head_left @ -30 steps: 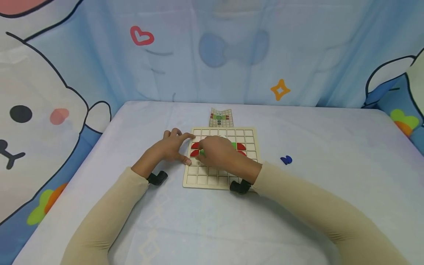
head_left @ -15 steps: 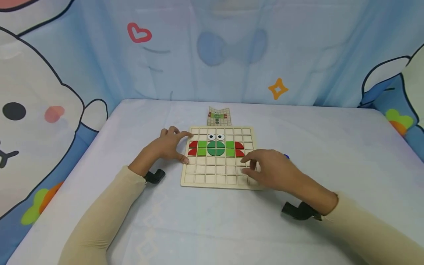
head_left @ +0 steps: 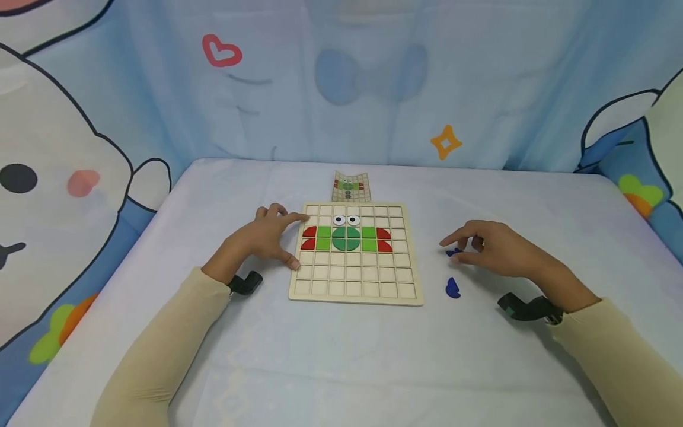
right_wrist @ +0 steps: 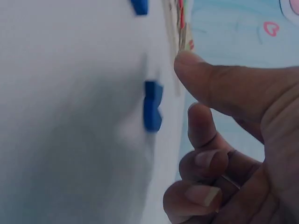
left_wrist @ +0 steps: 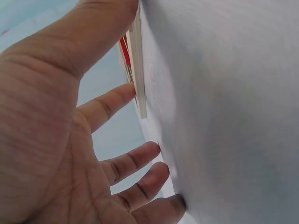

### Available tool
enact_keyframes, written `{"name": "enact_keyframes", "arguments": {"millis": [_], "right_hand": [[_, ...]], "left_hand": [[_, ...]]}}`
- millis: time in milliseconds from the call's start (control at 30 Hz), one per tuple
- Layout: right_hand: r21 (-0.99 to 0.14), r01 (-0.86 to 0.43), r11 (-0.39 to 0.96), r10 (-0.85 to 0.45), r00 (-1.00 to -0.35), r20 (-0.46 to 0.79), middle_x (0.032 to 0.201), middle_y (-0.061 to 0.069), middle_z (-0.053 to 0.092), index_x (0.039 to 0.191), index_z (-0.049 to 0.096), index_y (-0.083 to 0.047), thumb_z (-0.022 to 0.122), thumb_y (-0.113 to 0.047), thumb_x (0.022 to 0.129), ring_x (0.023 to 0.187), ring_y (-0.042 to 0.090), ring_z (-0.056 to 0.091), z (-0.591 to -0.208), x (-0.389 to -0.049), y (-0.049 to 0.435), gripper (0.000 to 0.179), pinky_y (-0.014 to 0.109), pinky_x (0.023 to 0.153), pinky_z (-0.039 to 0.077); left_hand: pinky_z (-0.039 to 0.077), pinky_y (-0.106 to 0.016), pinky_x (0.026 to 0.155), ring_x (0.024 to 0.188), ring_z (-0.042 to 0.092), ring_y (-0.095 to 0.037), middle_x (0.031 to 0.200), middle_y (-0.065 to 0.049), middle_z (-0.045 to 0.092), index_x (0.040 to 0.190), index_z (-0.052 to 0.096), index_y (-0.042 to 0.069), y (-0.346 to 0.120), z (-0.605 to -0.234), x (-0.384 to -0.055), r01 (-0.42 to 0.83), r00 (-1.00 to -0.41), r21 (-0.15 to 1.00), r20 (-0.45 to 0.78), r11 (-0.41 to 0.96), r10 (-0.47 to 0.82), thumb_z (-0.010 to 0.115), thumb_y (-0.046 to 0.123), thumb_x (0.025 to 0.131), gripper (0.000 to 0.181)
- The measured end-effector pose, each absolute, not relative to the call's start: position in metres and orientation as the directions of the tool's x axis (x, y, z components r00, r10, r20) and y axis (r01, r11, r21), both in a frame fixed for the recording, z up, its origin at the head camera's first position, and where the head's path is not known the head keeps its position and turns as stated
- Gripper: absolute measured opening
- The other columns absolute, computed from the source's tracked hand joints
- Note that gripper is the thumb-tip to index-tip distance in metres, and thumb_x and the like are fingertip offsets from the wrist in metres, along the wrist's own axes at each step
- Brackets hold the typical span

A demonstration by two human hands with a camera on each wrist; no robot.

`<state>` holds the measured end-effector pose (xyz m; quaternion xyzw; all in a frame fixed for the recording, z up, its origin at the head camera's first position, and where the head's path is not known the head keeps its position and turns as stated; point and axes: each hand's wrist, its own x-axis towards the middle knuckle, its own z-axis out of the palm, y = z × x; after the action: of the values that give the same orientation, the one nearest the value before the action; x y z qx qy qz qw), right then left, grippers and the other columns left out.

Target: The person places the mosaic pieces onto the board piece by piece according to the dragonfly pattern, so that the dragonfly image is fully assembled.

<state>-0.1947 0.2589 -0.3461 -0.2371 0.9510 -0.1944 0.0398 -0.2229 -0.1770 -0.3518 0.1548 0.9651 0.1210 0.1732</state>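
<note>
A square wooden grid board (head_left: 352,289) lies flat on the table. On it, red, light green and dark green pieces and two eye pieces (head_left: 346,220) form a figure. My left hand (head_left: 260,236) touches the board's left edge with index fingertip and thumb, its other fingers extended to the cloth, as the left wrist view shows. To the right of the board, my right hand (head_left: 493,249) hovers over blue pieces (right_wrist: 153,106), thumb and index finger apart, holding nothing. Another blue piece (head_left: 453,288) lies nearer the front.
Behind the board, touching or very near its far edge, is a small pattern card (head_left: 351,187) printed with a similar figure. A white cloth (head_left: 320,356) covers the table. A blue cartoon curtain (head_left: 373,118) hangs behind it.
My right hand has come off the figure on the board and moved right to the blue pieces. That uncovered the figure and the nearer blue piece. My left hand stays at the board's edge.
</note>
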Motion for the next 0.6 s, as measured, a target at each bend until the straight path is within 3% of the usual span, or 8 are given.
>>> {"name": "enact_keyframes", "arguments": {"millis": [200, 600], "right_hand": [[-0.398, -0.375, 0.837, -0.424, -0.905, -0.040, 0.084, -0.003, 0.059, 0.112, 0.076, -0.023, 0.080, -0.019, 0.082, 0.073, 0.014, 0.047, -0.355, -0.201, 0.272, 0.031, 0.023, 0.059, 0.040], [-0.445, -0.369, 0.816, -0.444, -0.893, -0.073, 0.091, -0.004, 0.064, 0.111, 0.076, -0.023, 0.080, -0.026, 0.083, 0.074, 0.012, 0.047, -0.364, -0.207, 0.275, 0.028, 0.023, 0.062, 0.041]], "left_hand": [[0.043, -0.057, 0.101, 0.132, 0.024, -0.037, 0.151, -0.015, 0.026, 0.154, 0.031, 0.034, -0.173, -0.351, -0.224, 0.247, -0.895, 0.288, -0.298, 0.925, 0.332, 0.087, 0.050, 0.068, 0.104], [0.043, -0.058, 0.101, 0.134, 0.023, -0.037, 0.153, -0.015, 0.023, 0.155, 0.029, 0.035, -0.174, -0.353, -0.223, 0.226, -0.897, 0.267, -0.317, 0.937, 0.307, 0.086, 0.052, 0.069, 0.105]]}}
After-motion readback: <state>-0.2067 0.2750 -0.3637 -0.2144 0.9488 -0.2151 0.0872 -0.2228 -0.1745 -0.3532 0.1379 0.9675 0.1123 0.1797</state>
